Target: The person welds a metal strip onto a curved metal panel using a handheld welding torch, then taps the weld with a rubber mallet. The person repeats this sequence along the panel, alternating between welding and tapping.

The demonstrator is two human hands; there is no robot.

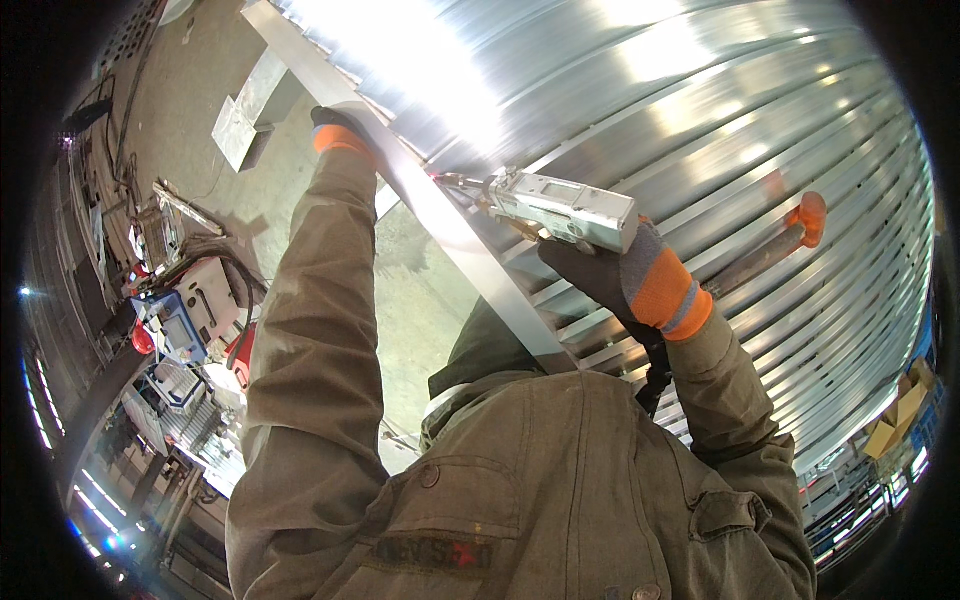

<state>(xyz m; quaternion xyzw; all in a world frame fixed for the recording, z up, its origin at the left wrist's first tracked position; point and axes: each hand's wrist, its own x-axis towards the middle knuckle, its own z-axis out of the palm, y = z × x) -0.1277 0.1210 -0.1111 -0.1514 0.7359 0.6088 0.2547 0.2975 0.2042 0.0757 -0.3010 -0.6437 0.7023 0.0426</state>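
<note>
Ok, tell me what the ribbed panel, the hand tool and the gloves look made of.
Ribbed panel: bare shiny metal, likely galvanized steel, judging by bright glare.
Hand tool: silvery metal body, duller sheen.
Gloves on the left hand and right hand: knit fabric, orange cuffs, dark, possibly coated palms.

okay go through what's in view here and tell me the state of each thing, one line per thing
Left hand: gloved, gripping the flat metal bar.
Right hand: gloved, closed on the grey handheld tool.
Grey handheld tool: held, nose against the bar.
Flat metal bar: lying slanted along the ribbed sheet's edge.
Ribbed metal sheet: shiny, glaring under light.
Orange-handled tool: resting untouched on the sheet.
</note>
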